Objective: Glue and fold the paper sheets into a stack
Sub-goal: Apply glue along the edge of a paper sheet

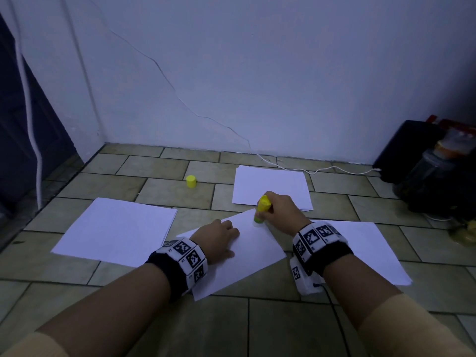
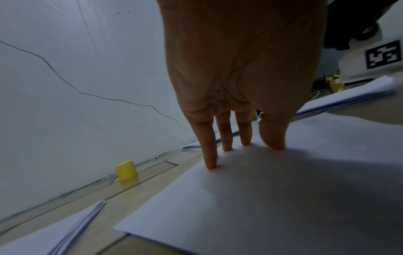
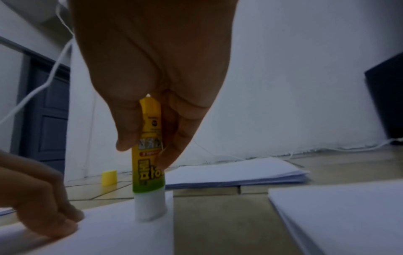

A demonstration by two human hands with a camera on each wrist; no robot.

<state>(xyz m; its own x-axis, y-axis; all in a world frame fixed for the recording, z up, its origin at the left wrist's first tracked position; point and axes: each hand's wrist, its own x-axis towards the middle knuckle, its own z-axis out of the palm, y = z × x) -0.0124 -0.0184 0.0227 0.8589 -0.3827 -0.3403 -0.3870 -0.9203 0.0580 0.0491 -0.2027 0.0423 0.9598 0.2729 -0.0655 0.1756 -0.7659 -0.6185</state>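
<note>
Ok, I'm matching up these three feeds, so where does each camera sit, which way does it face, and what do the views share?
Head: worn on the head, looking forward and down at the floor; shows both forearms, the left hand flat on the sheet and the right hand gripping the glue stick.
Left wrist: looks along the left hand's fingers pressing the sheet.
Right wrist: looks along the right hand at the glue stick, tip down on the sheet.
Shared: the yellow cap shows in all three.
</note>
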